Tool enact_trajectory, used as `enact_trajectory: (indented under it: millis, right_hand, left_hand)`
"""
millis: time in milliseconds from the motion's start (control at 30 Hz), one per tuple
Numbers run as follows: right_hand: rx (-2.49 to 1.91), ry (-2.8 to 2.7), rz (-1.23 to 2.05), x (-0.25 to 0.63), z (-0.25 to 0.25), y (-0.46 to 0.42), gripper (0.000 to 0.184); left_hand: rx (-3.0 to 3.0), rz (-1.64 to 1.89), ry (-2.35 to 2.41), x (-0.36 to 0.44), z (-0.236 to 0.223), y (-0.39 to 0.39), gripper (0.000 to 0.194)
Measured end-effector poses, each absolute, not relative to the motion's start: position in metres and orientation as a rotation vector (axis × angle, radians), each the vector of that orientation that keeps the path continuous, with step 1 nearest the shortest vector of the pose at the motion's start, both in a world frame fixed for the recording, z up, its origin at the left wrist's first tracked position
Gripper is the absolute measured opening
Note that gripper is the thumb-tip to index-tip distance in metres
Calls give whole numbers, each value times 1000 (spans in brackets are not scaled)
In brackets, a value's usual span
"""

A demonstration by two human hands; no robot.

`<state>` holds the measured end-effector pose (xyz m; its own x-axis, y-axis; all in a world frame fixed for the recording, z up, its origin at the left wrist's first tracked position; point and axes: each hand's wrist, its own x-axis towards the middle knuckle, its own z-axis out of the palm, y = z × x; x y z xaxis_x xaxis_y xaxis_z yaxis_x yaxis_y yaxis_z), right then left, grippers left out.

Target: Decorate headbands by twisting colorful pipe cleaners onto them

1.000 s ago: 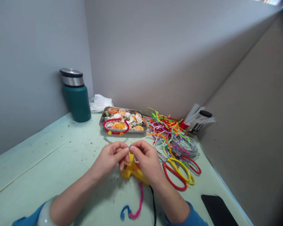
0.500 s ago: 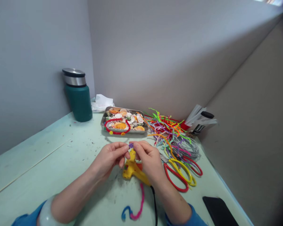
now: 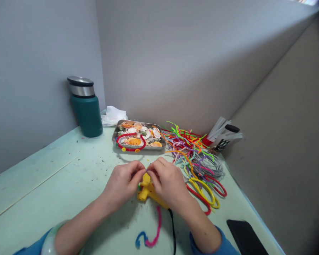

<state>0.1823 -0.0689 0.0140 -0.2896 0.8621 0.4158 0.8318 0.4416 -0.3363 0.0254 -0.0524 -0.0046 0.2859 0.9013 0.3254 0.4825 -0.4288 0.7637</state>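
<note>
Our left hand (image 3: 124,180) and right hand (image 3: 170,180) are narrowed to fingertip pinches that meet over the yellow glue gun (image 3: 149,192), with a tiny purple piece (image 3: 147,170) between them. Mostly hidden by our fingers, it looks light, soft and easily bent; we would grip its ends gently. The gun seems hard and heavier, best taken by its handle, away from a possibly hot nozzle. Its black cord (image 3: 174,233) runs toward us, beside a limp pink-and-blue fuzzy stem (image 3: 158,226).

Beyond our fingers, a red fuzzy loop (image 3: 130,149) rests against the front rim of the metal tray (image 3: 155,148); the shells (image 3: 134,141) in it look brittle. On our right, scissors (image 3: 207,210) and tangled stems (image 3: 187,141) crowd our wrist, and the phone (image 3: 246,233) lies near the worktop's (image 3: 55,202) right edge. We have more room leftward, toward the thin stick (image 3: 42,183).
</note>
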Motion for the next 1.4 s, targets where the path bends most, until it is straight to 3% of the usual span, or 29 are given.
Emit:
enact_trajectory:
  millis: [133, 267, 433, 733, 933, 1200, 1400]
  right_hand:
    - [-1367, -1872, 333, 175, 9, -69, 11]
    - [-1318, -1556, 684, 168, 3, -67, 11]
    - [-1237, -1349, 859, 164, 4, -67, 9]
    - [-1009, -838, 1279, 153, -12, -66, 17]
    - [-1166, -1084, 1110, 159, -6, -66, 18]
    - [-1168, -1823, 419, 184, 16, -65, 19]
    - [-1336, -2236, -39, 186, 15, -66, 16]
  left_hand:
    - [1989, 1149, 1223, 27, -2, -55, 12]
    - [1511, 1078, 1112, 32, 0, -56, 15]
    - [1089, 1010, 854, 35, -3, -53, 18]
    - [1032, 1053, 933, 39, 4, -56, 22]
    - [1135, 1055, 992, 36, 5, -53, 22]
    - [1349, 956, 1023, 31, 2, -50, 20]
    - [1899, 1067, 1169, 28, -7, -54, 11]
